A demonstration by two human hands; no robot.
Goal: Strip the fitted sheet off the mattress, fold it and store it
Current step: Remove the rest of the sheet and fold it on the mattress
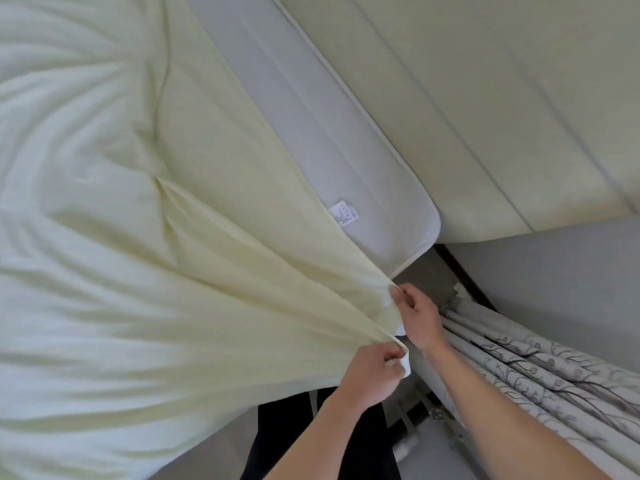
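A pale yellow fitted sheet (145, 237) covers most of the mattress and is pulled back from one corner. That bared corner of the white mattress (363, 188) shows a small printed label (343, 213). My left hand (372, 372) pinches the sheet's hem at the lower part of the lifted corner. My right hand (417, 318) pinches the same hem a little higher, just below the mattress corner. The cloth is stretched into taut folds running from both hands across the bed.
A cream padded headboard (485, 109) runs along the far side of the mattress. A patterned curtain (540, 368) hangs bunched to the right of my right arm, against a grey wall (561, 268). Dark trousers (291, 441) and the floor show below.
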